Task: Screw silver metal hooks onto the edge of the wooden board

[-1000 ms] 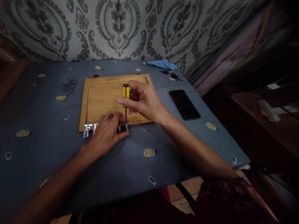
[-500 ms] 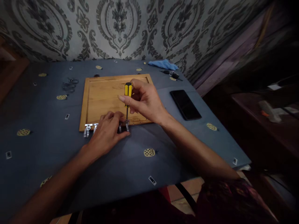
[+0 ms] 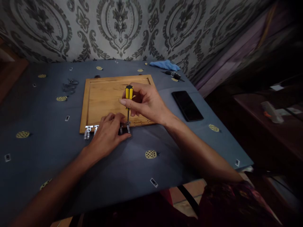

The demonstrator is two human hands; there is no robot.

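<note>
My right hand [image 3: 148, 104] is closed around a screwdriver [image 3: 129, 94] with a yellow and black handle. It stands nearly upright, its shaft pointing down at the near edge of a framed wooden board [image 3: 104, 91]. The tip meets a metal strip with silver hooks [image 3: 88, 131] along that edge; the exact contact is too small to make out. My left hand [image 3: 110, 129] lies over the middle of the strip, fingers on the board and thumb at the near side, gripping it. Part of the strip is hidden under this hand.
Several small metal hooks or rings [image 3: 70, 85] lie left of the board. A black phone [image 3: 187, 106] rests to its right. Behind that are keys [image 3: 175, 75] and a blue cloth [image 3: 165, 65]. The patterned tablecloth [image 3: 59, 142] reaches back to a curtain [image 3: 119, 28].
The fingers of my right hand have shifted slightly around the screwdriver's handle, with a fingertip now showing at its left side. My left hand keeps its place on the strip.
</note>
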